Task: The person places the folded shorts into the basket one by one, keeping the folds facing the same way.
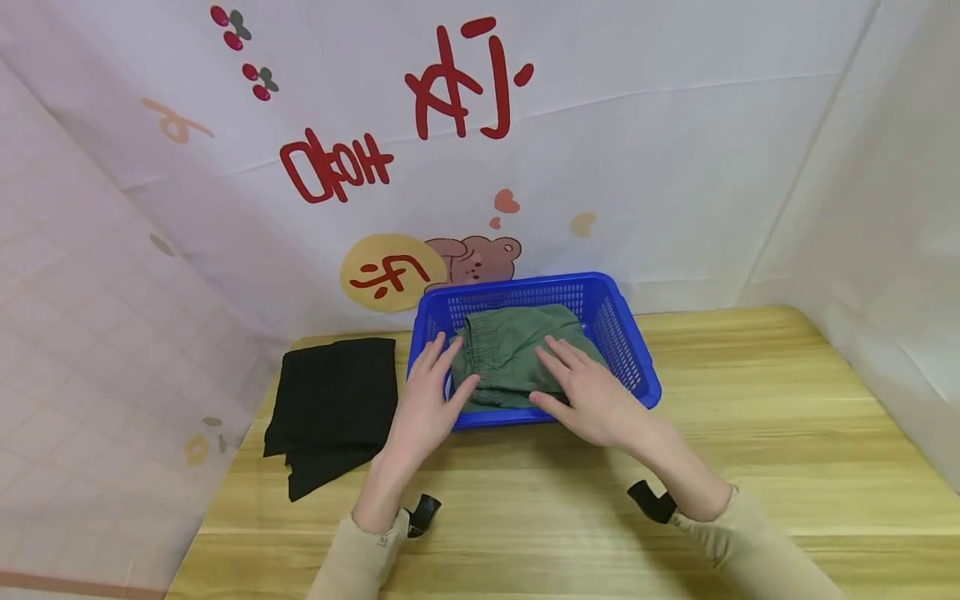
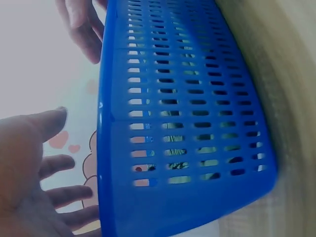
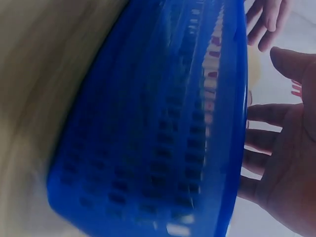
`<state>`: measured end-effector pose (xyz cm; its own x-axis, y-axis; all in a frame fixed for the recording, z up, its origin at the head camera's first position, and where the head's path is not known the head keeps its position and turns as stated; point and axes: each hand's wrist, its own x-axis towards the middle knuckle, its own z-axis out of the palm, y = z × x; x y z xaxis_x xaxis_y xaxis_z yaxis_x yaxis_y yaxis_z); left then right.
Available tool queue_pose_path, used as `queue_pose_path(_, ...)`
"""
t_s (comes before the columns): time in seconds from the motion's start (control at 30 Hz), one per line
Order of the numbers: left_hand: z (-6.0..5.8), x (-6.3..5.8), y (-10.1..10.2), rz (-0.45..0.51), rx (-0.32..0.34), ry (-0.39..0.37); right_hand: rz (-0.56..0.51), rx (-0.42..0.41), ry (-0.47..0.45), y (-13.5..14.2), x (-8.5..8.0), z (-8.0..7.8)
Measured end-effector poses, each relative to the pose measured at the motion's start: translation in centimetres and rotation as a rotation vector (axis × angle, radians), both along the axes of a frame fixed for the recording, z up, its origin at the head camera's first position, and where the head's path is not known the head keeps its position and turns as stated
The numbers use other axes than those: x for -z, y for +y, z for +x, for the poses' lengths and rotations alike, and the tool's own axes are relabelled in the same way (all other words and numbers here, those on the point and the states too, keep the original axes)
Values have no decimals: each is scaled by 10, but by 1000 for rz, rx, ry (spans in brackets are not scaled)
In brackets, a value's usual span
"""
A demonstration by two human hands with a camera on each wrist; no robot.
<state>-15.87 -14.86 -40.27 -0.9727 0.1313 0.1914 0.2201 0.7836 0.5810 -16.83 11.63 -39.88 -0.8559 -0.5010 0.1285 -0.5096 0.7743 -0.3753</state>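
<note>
In the head view, folded green pants (image 1: 517,350) with a gathered waistband lie inside a blue plastic basket (image 1: 645,387). My left hand (image 1: 431,396) reaches over the basket's front left corner with its fingers spread. Over the front right part, my right hand (image 1: 588,396) is likewise spread, its fingertips overlapping the green cloth in this view. Neither hand grips anything. Both wrist views show the perforated wall of the basket (image 2: 192,118), with the left hand (image 2: 39,182) and right hand (image 3: 286,153) above its rim, fingers extended.
A folded black garment (image 1: 337,408) lies on the wooden table (image 1: 540,517), left of the basket. Behind the basket hangs a white backdrop (image 1: 675,167) with red writing and a bear print. Black wrist mounts (image 1: 424,515) stick out from both sleeves.
</note>
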Motion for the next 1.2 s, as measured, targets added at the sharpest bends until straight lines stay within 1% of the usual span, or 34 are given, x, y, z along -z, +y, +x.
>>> queue_pose_path(0.17, 12, 8, -3, 50, -49, 59, -81, 37, -4, -12, 9, 11)
queue_pose_path(0.27, 19, 13, -8, 102, -88, 64, -131, 63, -4, -18, 13, 16)
queue_pose_path(0.37, 25, 20, -14, 163, -148, 63, -179, 73, -6, -23, 18, 19)
queue_pose_path(0.43, 28, 23, -19, 194, -180, 65, -204, 78, -3, -26, 20, 20)
queue_pose_path(0.5, 29, 24, -23, 211, -196, 69, -222, 83, 0, -28, 23, 21)
queue_pose_path(0.63, 28, 20, -30, 211, -188, 57, -248, 89, 12, -31, 28, 25)
queue_pose_path(0.7, 27, 18, -35, 198, -194, 33, -253, 80, 18, -33, 29, 28)
queue_pose_path(0.83, 29, 15, -48, 168, -217, -36, -248, 48, 39, -40, 31, 33)
queue_pose_path(0.9, 30, 13, -55, 158, -226, -57, -241, 36, 44, -44, 31, 35)
queue_pose_path(1.03, 30, 8, -65, 146, -235, -64, -232, 20, 53, -53, 30, 39)
queue_pose_path(1.2, 31, 5, -69, 111, -232, -77, -232, 14, 58, -63, 30, 45)
